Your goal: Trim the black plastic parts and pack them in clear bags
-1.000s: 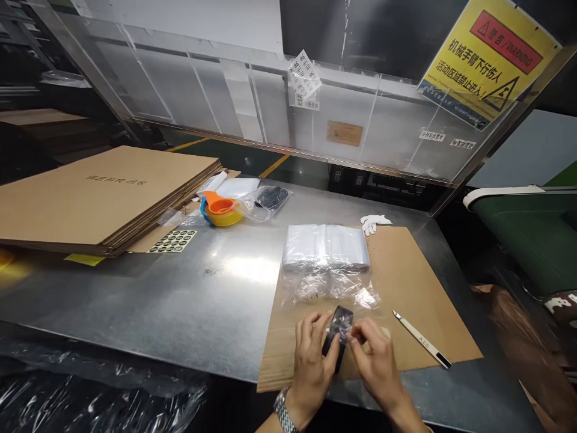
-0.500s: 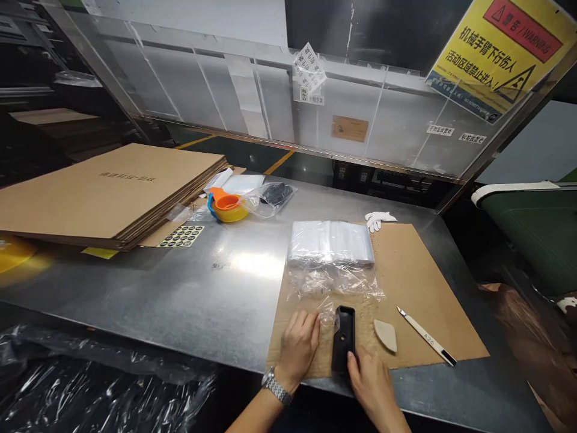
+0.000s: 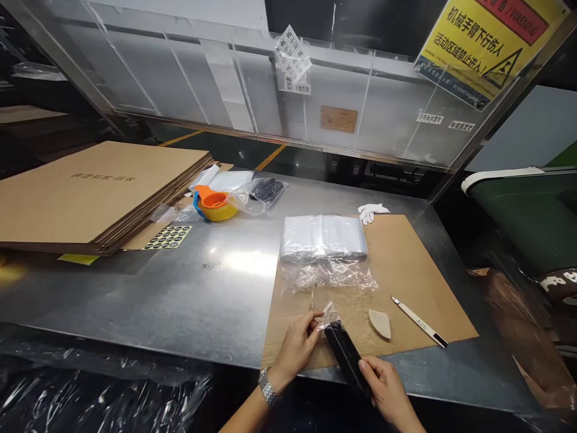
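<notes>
A long black case-like object (image 3: pixel 346 356) lies slanted at the near edge of a brown cardboard sheet (image 3: pixel 406 270). My right hand (image 3: pixel 384 388) grips its near end. My left hand (image 3: pixel 297 344), with a metal watch on the wrist, pinches a small clear plastic bag (image 3: pixel 326 315) at the object's far end. A stack of clear plastic bags (image 3: pixel 323 237) lies further back on the cardboard, with crumpled clear film (image 3: pixel 327 276) in front of it.
A beige wedge-shaped piece (image 3: pixel 379 323) and a white craft knife (image 3: pixel 419 322) lie right of my hands. A pile of flat cartons (image 3: pixel 90 192), an orange and yellow bowl (image 3: pixel 216 205), a dotted sticker sheet (image 3: pixel 166 238) and a white glove (image 3: pixel 372 211) are on the metal table (image 3: pixel 189 294). Clear panels close off the back.
The black object went from held up between both hands to lying on the cardboard, then swung slantwise toward me. My left hand has taken hold of a clear bag at its far end.
</notes>
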A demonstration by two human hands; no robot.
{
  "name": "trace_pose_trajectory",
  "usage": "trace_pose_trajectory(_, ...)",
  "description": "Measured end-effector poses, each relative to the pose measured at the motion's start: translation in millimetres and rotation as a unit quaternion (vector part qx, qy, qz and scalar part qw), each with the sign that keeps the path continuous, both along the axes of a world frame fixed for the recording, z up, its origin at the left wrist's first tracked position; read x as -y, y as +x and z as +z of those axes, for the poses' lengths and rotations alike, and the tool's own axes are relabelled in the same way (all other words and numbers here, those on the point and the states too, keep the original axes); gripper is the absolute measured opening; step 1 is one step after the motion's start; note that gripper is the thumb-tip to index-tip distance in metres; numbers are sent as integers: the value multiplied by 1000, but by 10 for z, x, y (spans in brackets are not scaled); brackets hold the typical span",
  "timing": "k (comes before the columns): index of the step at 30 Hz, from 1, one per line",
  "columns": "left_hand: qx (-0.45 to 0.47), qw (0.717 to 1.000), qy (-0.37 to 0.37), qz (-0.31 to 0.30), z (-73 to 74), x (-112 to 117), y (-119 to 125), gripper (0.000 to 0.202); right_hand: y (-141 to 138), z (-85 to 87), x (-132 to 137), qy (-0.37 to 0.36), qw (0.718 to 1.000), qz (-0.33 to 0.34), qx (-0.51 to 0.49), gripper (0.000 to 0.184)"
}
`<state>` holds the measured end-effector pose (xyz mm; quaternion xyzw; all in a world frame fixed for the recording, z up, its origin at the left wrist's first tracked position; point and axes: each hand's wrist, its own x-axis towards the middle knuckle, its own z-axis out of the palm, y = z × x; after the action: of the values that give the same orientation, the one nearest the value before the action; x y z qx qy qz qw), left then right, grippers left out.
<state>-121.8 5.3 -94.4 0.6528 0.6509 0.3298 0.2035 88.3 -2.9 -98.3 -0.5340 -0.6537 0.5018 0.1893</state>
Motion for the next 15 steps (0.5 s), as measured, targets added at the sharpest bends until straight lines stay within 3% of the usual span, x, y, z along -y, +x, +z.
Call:
trace_pose_trajectory(5,-56,998,6,1,12,95,113,17,-81,-27,43,105,992,-31,66,39)
trace_pose_trajectory(9,-122,992,32,-3,95,151,239,27,-164,9,75,174,981,-16,91,36)
trace_pose_trajectory(15,-203,959,148,-133,355,252,336,17,-227,107,-74,183,977,-46,103,37)
